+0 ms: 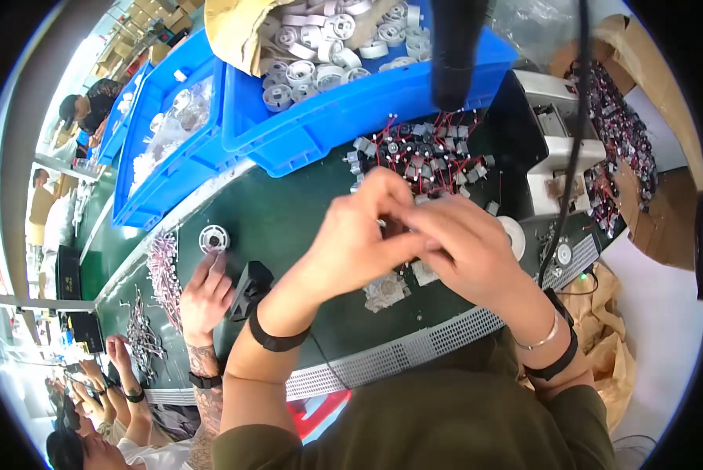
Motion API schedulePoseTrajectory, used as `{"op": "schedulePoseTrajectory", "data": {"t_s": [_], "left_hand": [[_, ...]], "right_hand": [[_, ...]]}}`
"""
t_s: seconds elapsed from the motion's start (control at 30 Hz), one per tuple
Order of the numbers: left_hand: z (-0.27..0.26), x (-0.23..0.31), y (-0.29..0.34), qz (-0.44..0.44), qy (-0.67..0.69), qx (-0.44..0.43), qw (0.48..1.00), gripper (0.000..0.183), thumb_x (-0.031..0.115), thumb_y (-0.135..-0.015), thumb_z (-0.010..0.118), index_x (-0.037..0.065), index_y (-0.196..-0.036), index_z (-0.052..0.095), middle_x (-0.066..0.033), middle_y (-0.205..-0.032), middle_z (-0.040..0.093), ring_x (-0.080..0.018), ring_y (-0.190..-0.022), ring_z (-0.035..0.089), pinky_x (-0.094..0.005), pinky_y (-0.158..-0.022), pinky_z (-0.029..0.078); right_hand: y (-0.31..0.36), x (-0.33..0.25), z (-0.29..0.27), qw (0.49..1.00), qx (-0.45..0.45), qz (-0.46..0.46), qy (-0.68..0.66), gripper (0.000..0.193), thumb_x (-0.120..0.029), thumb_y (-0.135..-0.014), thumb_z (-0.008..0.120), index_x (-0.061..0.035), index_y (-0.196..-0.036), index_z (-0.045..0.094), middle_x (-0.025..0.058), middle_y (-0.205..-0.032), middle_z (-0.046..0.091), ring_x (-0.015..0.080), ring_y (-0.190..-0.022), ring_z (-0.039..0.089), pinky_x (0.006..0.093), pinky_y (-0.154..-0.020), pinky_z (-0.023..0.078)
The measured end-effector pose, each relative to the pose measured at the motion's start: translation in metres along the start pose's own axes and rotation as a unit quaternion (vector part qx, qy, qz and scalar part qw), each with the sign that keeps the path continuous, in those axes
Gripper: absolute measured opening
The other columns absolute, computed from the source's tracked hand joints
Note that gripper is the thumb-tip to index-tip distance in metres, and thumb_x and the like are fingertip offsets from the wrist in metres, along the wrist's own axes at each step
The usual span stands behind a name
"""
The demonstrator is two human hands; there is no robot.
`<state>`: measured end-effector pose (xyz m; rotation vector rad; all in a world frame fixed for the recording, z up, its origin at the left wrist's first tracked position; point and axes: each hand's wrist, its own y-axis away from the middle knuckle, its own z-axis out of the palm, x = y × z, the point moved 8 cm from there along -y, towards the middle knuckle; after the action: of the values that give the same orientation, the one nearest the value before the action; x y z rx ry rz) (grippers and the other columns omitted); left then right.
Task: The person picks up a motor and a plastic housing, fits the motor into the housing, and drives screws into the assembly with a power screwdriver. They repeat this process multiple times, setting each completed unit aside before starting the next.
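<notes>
Both bare hands meet at the centre of the frame, above a dark green tabletop [289,215]. The fingers of the left hand [355,235] and right hand [471,249] are curled and drawn together at the tips; overlap and blur hide the grip, so whether a part is held cannot be told. The small motors [426,149], with red leads, lie heaped just beyond the hands, at upper centre. A white disc [514,237] lies beside the right hand. A blue bin [351,113] of white round parts [300,73] occupies the top. At centre left, a co-worker's hand [206,298] reaches to a white wheel-like part [213,237].
</notes>
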<state>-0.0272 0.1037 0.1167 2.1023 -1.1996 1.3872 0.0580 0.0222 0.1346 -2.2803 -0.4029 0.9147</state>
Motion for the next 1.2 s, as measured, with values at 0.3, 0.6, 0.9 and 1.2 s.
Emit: {"op": "schedulePoseTrajectory", "data": {"t_s": [0.3, 0.6, 0.9, 1.2], "left_hand": [[-0.165, 0.002, -0.11, 0.023, -0.311, 0.254, 0.915, 0.019, 0.02, -0.08, 0.065, 0.009, -0.094, 0.07, -0.0145, -0.09, 0.068, -0.027, -0.077, 0.067, -0.0359, -0.068, 0.052], [-0.129, -0.129, -0.219, 0.001, -0.558, -0.124, 0.821, 0.039, 0.024, -0.073, 0.065, 0.004, -0.106, 0.064, -0.0199, -0.103, 0.065, -0.0368, -0.099, 0.061, -0.0451, -0.088, 0.048], [-0.032, 0.002, -0.066, -0.034, 0.019, -0.1, 0.994, 0.035, 0.007, -0.09, 0.055, 0.005, -0.125, 0.054, -0.0018, -0.093, 0.064, -0.0101, -0.079, 0.059, -0.0243, -0.071, 0.049], [0.115, -0.012, -0.041, 0.079, -0.219, -0.055, 0.971, 0.045, 0.024, -0.081, 0.068, 0.0, -0.117, 0.055, -0.0186, -0.093, 0.064, -0.0302, -0.074, 0.066, -0.035, -0.062, 0.053]], "right_hand": [[0.015, 0.026, -0.031, 0.987, -0.005, 0.143, -0.075, 0.033, 0.004, -0.064, 0.077, -0.002, -0.092, 0.061, 0.0133, -0.096, 0.066, 0.0256, -0.087, 0.065, 0.0324, -0.077, 0.052], [0.033, 0.037, -0.043, 0.974, -0.014, 0.205, -0.094, 0.037, 0.003, -0.065, 0.077, -0.0004, -0.098, 0.061, 0.0134, -0.096, 0.064, 0.0226, -0.087, 0.064, 0.0284, -0.076, 0.052], [0.08, 0.075, -0.098, 0.909, 0.184, 0.315, -0.204, 0.041, 0.011, -0.076, 0.066, 0.0042, -0.114, 0.052, 0.0118, -0.109, 0.06, 0.0175, -0.096, 0.061, 0.0268, -0.084, 0.049], [0.104, 0.071, -0.119, 0.895, 0.215, 0.31, -0.239, 0.032, 0.006, -0.082, 0.063, 0.006, -0.112, 0.053, 0.0113, -0.102, 0.062, 0.0165, -0.09, 0.062, 0.0302, -0.081, 0.053]]}}
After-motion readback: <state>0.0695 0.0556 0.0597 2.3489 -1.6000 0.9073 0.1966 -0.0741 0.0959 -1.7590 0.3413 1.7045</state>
